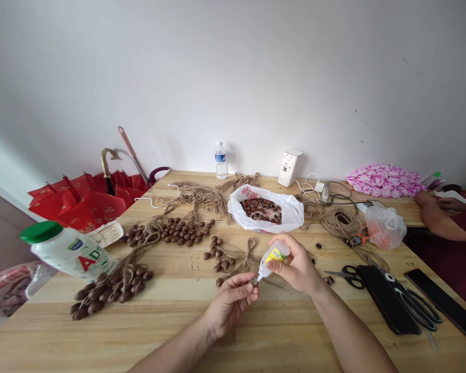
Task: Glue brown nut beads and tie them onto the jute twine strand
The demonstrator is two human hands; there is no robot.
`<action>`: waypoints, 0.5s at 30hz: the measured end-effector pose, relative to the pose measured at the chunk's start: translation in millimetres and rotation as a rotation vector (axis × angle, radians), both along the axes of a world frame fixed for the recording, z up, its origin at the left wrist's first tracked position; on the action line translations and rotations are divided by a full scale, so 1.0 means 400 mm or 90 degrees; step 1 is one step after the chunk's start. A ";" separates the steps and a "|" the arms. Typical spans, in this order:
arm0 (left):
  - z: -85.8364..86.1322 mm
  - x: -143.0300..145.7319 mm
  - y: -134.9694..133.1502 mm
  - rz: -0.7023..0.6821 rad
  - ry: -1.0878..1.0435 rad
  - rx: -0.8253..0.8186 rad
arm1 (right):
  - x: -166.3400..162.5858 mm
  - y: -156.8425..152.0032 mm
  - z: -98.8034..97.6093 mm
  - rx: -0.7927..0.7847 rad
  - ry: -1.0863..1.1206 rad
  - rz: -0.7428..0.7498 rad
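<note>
Head view: just in front of the white bag [291, 217] of brown beads, the left hand [229, 303] pinches a single bead [253, 281] between thumb and fingertips. The right hand [297, 269] is closed around a small glue bottle [272, 257], its nozzle tip touching that bead. Black scissors [347, 275] lie right of the bag, nearer the person.

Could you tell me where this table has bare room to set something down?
Bare wood runs along the near edge of the table, between the bead strings and the left hand pinching a bead, and between the right hand's glue bottle and the scissors. Crowded: middle and far side: cords, bag, twine.
</note>
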State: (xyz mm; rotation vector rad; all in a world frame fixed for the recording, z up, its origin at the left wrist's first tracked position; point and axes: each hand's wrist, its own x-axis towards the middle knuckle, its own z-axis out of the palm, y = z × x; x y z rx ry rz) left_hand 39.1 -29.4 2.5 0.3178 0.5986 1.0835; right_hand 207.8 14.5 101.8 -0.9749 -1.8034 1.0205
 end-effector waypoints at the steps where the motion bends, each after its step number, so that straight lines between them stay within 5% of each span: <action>1: 0.000 0.000 0.000 -0.001 0.000 -0.001 | 0.000 0.000 0.000 0.003 0.000 0.002; 15: -0.005 0.000 0.002 -0.001 -0.001 0.000 | -0.001 -0.011 0.004 0.015 0.002 0.021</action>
